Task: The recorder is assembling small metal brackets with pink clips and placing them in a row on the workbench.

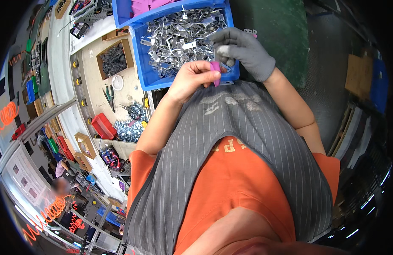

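Note:
My left hand (194,80) is bare and closed, pinching a small purple-pink piece (215,73) between thumb and fingers. It is held over the near edge of a blue bin (142,72). Heaped in that bin are many small bent metal brackets (179,38). My right hand (246,53) wears a grey glove and hovers over the bin's right edge, just above and right of the left hand. Its fingers are loosely curved and apart, slightly smeared, with nothing visible between them. A metal piece (226,83) shows at the bin's near edge, by my apron.
Another blue bin (120,15) with pink pieces adjoins at the top. On the left, a worktable holds a box of black coiled parts (113,59), pliers (108,97), scissors (133,111), a red bin (104,126) and a pile of small hardware (128,131). A person (60,187) is farther left.

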Demonstrator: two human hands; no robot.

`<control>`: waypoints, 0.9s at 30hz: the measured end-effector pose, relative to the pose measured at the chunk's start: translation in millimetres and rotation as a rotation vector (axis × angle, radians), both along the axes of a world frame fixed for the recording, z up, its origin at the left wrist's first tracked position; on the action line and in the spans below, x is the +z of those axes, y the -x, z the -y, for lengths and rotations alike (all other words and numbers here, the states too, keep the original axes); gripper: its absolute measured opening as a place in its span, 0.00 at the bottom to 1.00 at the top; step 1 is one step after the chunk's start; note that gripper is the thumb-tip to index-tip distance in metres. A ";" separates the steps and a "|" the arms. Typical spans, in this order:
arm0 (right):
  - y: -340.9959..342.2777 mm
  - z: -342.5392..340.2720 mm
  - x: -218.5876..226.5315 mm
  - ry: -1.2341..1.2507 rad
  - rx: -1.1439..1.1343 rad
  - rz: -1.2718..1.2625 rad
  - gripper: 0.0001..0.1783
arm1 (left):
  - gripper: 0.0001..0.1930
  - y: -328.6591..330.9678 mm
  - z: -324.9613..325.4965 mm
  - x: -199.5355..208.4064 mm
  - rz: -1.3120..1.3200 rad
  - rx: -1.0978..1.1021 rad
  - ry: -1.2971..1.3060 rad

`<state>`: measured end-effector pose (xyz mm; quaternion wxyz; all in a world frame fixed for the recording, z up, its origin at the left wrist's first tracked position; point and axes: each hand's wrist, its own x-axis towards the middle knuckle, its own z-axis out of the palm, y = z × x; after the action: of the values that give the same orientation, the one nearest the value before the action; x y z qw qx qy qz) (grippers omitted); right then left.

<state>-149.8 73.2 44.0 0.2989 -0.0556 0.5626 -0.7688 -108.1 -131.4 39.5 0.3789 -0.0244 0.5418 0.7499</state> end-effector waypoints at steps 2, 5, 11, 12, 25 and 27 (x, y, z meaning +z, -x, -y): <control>-6.4 1.1 -1.5 -0.004 -0.109 -0.133 0.22 | 0.10 1.4 -1.9 0.9 0.083 0.145 -0.107; -19.5 -8.9 7.5 -0.171 -0.070 -0.357 0.25 | 0.12 7.9 0.7 -2.4 0.161 0.344 -0.289; -32.3 -20.6 8.4 -0.176 -0.138 -0.443 0.12 | 0.11 11.3 -5.0 12.7 0.094 0.373 -0.273; -29.9 -29.2 23.6 -0.122 -0.122 -0.256 0.12 | 0.10 10.7 -2.0 16.8 0.036 0.405 -0.200; -15.2 -57.9 83.7 -0.412 0.299 -0.979 0.08 | 0.12 20.7 -7.5 53.2 -1.381 -0.126 1.146; -16.5 -55.4 79.1 -0.421 0.318 -0.970 0.08 | 0.12 20.6 -9.2 54.1 -1.401 -0.174 1.171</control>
<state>-133.3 128.6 123.1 0.1223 -0.4268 0.7621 -0.4714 -128.7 -122.2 93.6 -0.0538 0.2886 0.9411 0.1676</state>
